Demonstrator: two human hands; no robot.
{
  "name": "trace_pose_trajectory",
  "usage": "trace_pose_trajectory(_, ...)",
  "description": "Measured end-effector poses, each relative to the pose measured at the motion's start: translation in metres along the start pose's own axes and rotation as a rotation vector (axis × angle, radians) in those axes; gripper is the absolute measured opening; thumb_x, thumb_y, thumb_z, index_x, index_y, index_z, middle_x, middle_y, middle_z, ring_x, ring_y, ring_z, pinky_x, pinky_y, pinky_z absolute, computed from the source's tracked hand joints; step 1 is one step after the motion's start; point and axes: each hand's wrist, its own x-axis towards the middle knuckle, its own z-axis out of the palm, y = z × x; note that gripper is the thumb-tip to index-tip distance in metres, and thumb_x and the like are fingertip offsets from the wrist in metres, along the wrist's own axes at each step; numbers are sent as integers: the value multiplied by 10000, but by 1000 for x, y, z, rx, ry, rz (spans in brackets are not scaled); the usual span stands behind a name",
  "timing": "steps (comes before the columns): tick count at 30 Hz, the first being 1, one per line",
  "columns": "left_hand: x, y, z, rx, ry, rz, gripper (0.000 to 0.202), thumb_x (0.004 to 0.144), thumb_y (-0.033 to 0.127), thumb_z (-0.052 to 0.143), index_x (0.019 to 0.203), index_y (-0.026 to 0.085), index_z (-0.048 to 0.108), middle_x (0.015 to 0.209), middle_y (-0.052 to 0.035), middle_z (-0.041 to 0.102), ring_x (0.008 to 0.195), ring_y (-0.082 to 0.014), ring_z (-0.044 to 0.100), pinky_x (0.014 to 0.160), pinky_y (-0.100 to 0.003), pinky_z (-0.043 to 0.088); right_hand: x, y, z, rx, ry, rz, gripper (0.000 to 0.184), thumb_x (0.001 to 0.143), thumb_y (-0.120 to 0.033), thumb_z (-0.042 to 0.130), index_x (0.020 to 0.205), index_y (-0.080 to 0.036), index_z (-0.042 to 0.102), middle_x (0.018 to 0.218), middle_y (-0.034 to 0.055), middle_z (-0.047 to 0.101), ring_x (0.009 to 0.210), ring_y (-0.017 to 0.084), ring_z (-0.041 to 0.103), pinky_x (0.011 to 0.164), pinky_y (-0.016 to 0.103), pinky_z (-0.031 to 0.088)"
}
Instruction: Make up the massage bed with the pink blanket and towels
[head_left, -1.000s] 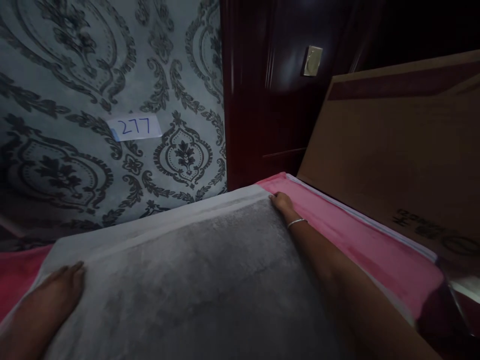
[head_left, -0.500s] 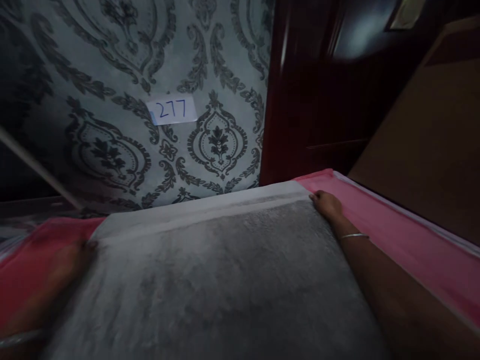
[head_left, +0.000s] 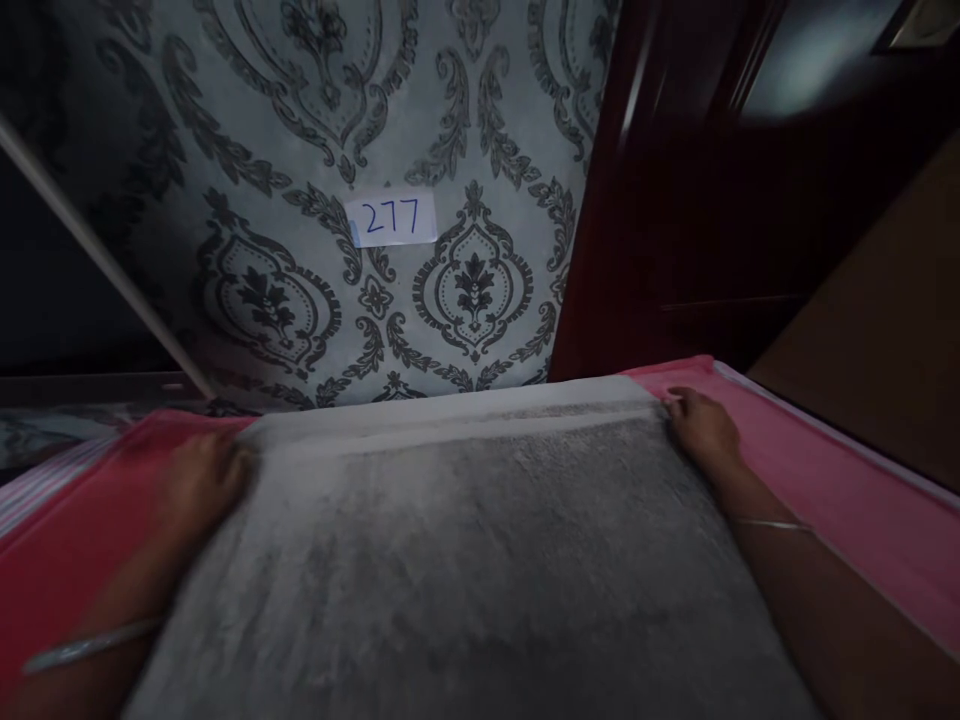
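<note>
A grey plush cloth (head_left: 487,560) with a white band along its far edge lies spread over a pink-red cloth (head_left: 847,480). My left hand (head_left: 206,480), a little blurred, has its fingers curled at the grey cloth's far left corner. At the far right corner my right hand (head_left: 703,428) pinches the side edge, thumb and fingers close together. Both arms reach forward along the two sides of the grey cloth. Its near end runs out of view at the bottom.
Patterned wallpaper (head_left: 472,290) with a paper marked 277 (head_left: 391,217) rises behind the cloths. A dark red door (head_left: 660,200) stands to its right, and a brown board-like panel (head_left: 885,330) at far right. A pale slanting strip (head_left: 97,250) edges the left.
The camera view has shifted, so the wall and paper sit further right. My left hand has come up to the far left corner; my right hand keeps to its corner.
</note>
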Motion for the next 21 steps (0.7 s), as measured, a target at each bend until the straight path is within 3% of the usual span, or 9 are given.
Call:
trace_pose_trajectory(3, -5, 26, 8, -9, -175, 340, 694, 926, 515, 301, 1484, 147, 489, 1612, -112, 423, 1512, -306, 320, 1246, -503, 238, -9, -22, 5, -44, 35, -430, 583, 1006, -461, 407, 1531, -213, 468, 1539, 146, 503, 1414, 342, 443, 1109, 543, 415)
trace_pose_trajectory(4, -6, 34, 12, -21, -255, 408, 695, 940, 519, 287, 1530, 188, 445, 1660, -76, 345, 1551, -296, 241, 1262, -519, 181, -12, -29, 9, -57, -27, -533, 599, 1008, -485, 401, 1561, -255, 425, 1597, 112, 439, 1460, 334, 388, 1145, 561, 374)
trace_pose_trajectory(6, -7, 42, 21, -44, -391, 416, 690, 963, 507, 246, 1592, 242, 353, 1692, -34, 265, 1575, -276, 174, 1266, -534, 156, -18, -38, 19, -76, -213, -623, 600, 1018, -514, 367, 1589, -332, 370, 1657, 44, 346, 1515, 311, 308, 1190, 574, 318)
trace_pose_trajectory(9, -5, 32, 29, -33, -426, 267, 696, 971, 508, 246, 1617, 252, 292, 1697, -36, 241, 1579, -295, 146, 1257, -565, 173, -21, -38, 29, -98, -382, -537, 608, 1029, -539, 303, 1611, -364, 322, 1687, -4, 263, 1552, 292, 229, 1223, 567, 272)
trace_pose_trajectory(14, -2, 8, 27, 10, -382, -68, 753, 963, 576, 219, 1625, 221, 262, 1708, -88, 196, 1540, -408, 226, 1168, -698, 275, -17, -33, 27, -142, -375, -310, 654, 1022, -600, 248, 1619, -341, 313, 1700, -2, 212, 1562, 302, 191, 1230, 593, 239)
trace_pose_trajectory(18, -2, 11, 20, 12, -388, -69, 772, 968, 574, 181, 1625, 176, 255, 1716, -102, 149, 1537, -422, 216, 1158, -699, 285, -21, -44, 14, -148, -412, -287, 653, 1026, -567, 250, 1623, -310, 313, 1701, 18, 206, 1562, 298, 191, 1232, 586, 233)
trace_pose_trajectory(21, -4, 17, 7, -8, -443, -73, 762, 976, 563, 195, 1625, 168, 250, 1714, -138, 131, 1544, -429, 194, 1160, -717, 259, -39, -51, -1, -134, -427, -269, 646, 1029, -542, 226, 1613, -290, 343, 1682, 56, 269, 1545, 318, 243, 1204, 615, 278)
